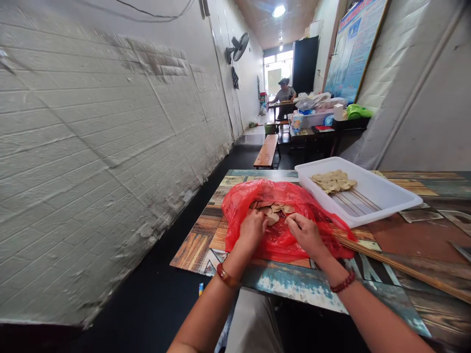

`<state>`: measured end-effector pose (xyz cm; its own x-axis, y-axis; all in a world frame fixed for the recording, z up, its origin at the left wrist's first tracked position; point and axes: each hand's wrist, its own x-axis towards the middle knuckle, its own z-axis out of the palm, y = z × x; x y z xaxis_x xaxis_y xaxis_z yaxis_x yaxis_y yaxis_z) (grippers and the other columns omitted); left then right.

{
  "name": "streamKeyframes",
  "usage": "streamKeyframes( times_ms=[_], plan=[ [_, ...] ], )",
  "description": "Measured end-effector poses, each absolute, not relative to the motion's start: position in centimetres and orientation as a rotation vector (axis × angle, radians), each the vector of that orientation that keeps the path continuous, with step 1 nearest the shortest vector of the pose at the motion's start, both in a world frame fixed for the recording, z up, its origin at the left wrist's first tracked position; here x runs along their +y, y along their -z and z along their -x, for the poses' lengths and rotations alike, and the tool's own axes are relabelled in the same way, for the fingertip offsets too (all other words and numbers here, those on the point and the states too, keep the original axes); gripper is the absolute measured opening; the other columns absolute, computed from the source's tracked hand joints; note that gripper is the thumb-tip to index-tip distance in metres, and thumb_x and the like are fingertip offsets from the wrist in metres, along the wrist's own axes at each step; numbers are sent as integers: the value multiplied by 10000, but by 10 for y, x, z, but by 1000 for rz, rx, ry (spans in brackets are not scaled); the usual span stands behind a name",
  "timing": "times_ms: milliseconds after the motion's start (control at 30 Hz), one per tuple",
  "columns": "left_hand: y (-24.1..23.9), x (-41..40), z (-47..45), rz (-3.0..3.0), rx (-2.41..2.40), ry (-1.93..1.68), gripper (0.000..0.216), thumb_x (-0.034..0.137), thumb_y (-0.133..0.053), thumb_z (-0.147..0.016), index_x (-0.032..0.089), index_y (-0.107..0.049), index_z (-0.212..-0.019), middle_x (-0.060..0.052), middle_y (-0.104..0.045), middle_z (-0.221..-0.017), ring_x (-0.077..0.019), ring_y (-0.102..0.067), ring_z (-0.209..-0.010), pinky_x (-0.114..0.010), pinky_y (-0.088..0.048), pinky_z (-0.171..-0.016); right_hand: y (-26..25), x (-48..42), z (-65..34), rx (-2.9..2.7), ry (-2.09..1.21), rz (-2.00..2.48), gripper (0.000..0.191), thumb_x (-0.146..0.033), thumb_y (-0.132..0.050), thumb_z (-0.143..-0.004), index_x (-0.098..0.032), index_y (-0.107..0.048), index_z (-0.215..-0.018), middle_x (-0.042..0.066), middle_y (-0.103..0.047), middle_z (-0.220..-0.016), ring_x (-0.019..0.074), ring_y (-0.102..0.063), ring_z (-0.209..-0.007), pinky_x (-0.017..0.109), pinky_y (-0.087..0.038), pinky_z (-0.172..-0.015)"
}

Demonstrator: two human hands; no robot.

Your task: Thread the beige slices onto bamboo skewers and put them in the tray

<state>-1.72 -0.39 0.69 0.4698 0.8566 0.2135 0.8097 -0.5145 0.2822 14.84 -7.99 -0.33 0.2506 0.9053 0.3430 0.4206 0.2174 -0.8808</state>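
Observation:
A red plastic bag (235, 198) lies open on the table, with flat tan slices (271, 218) heaped inside. Over the bag's left side, my left hand (253, 226) is closed, its fingertips at the edge of one slice. My right hand (304, 234) is pinched closed just to the right of the slices; whatever sits between its fingertips is too small to make out. Thin wooden skewers (405, 264) lie in a bundle to the right of the bag. Behind them, a white plastic tray (392, 198) holds skewered slices (334, 181), sticks pointing towards me.
The patterned table (401, 233) carries a pointed metal object (459, 251) at far right. Beyond stand a wooden bench (267, 151) and another table loaded with bags and a green item (356, 112). A person (285, 92) sits farther back. A white wall (110, 147) runs along the left.

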Motion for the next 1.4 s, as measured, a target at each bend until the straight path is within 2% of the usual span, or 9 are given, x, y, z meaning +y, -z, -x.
streamKeyframes(
  times_ms=[133, 333, 500, 600, 767, 967, 1167, 1267, 1400],
  plan=[
    [-4, 7, 8, -2572, 1503, -341, 185, 257, -513, -842, 148, -626, -940, -139, -631, -997, -235, -594, -923, -325, -435, -773, 19, -67, -148, -1293, -620, 1375, 310, -449, -471, -836, -195, -597, -712, -25, -518, -535, 135, -476, -503, 233, -360, -478],
    [11, 22, 8, -2535, 1390, -462, 83, 190, -561, -796, 169, -617, -853, -88, -633, -966, -206, -584, -883, -306, -423, -756, 30, -65, -158, -1181, -767, 1359, 304, -458, -487, -839, -190, -576, -727, -34, -494, -566, 104, -420, -481, 211, -316, -443],
    [13, 26, 10, -2598, 1364, -480, 107, 250, -565, -807, 187, -613, -879, -79, -622, -972, -219, -568, -921, -360, -384, -857, 24, -65, -157, -1001, -961, 1276, 280, -465, -555, -800, -192, -562, -742, -62, -413, -528, 84, -340, -448, 203, -238, -413],
    [13, 26, 10, -2633, 1374, -443, 121, 286, -580, -800, 188, -608, -866, -77, -610, -966, -221, -560, -910, -377, -367, -877, 25, -65, -155, -1006, -976, 1295, 285, -468, -565, -793, -187, -568, -743, -68, -389, -517, 81, -319, -447, 203, -220, -414],
    [15, 25, 6, -2615, 1340, -517, 93, 207, -566, -790, 197, -574, -883, -62, -601, -969, -211, -551, -925, -357, -372, -849, 28, -66, -155, -1015, -982, 1311, 269, -450, -551, -810, -187, -571, -759, -76, -374, -505, 80, -312, -440, 203, -211, -414],
    [12, 25, 3, -2520, 1227, -644, 153, 132, -486, -803, 221, -568, -898, -45, -591, -990, -184, -561, -894, -302, -400, -771, 22, -64, -153, -1082, -871, 1373, 286, -458, -532, -798, -189, -574, -713, -73, -384, -479, 90, -337, -429, 210, -249, -410],
    [8, 33, 6, -2440, 1122, -795, 82, 131, -520, -756, 197, -555, -791, -37, -591, -883, -184, -551, -833, -314, -407, -757, 22, -61, -155, -1107, -774, 1411, 310, -463, -515, -807, -188, -601, -694, -61, -445, -473, 98, -395, -428, 215, -319, -433],
    [10, 36, 6, -2217, 1046, -844, 28, 179, -543, -755, 192, -532, -777, -7, -578, -772, -153, -536, -734, -276, -416, -693, 22, -61, -156, -1115, -733, 1409, 297, -455, -520, -814, -186, -620, -738, -34, -533, -549, 114, -474, -498, 222, -380, -495],
    [7, 33, 4, -1740, 852, -836, 170, 294, -619, -738, 167, -535, -816, 11, -571, -708, -117, -523, -627, -240, -415, -609, 19, -63, -158, -1131, -706, 1378, 277, -439, -526, -826, -181, -626, -814, 18, -633, -721, 151, -568, -668, 254, -448, -645]
  ],
)
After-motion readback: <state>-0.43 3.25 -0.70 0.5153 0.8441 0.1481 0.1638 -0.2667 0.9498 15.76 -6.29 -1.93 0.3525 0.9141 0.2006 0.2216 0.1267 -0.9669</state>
